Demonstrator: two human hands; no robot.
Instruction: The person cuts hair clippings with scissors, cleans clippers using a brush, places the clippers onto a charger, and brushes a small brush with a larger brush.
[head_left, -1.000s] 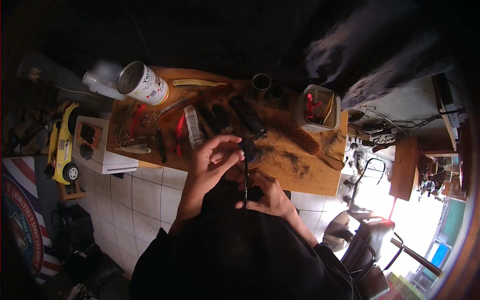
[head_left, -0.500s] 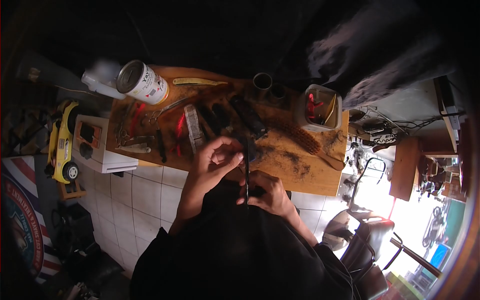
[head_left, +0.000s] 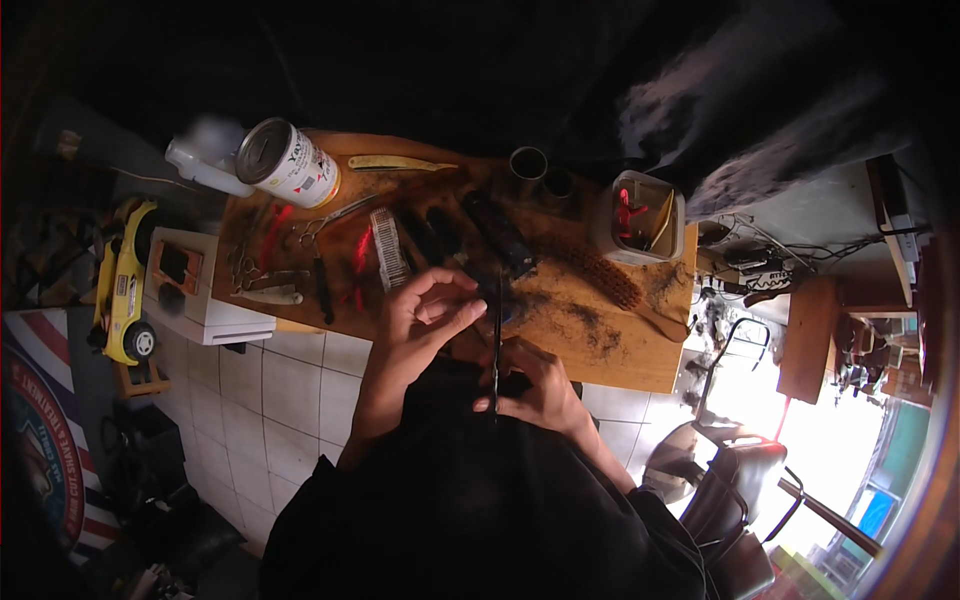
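A slim black strip (head_left: 497,350), seen nearly edge-on, stands upright in front of my black-clothed torso; its kind cannot be made out. My right hand (head_left: 537,385) grips its lower part between thumb and fingers. Just left of its upper part is my left hand (head_left: 430,315), fingers curled and thumb and forefinger tips brought together; whatever they may pinch is too small to see. Beyond the hands on the wooden table (head_left: 640,360) lie a black hair clipper (head_left: 500,235), a brown-bristled brush (head_left: 595,275) and a pale comb (head_left: 388,250).
On the table's left stand a large can (head_left: 290,165) and several scissors (head_left: 335,220). A yellowish straight razor (head_left: 400,163) lies at the back. A plastic tub (head_left: 645,215) holds a red item. Dark hair clippings are scattered about. A barber chair (head_left: 740,485) is at the right.
My left fingertips have shifted slightly left, away from the black strip's upper part. The right hand keeps its grip with hardly any movement.
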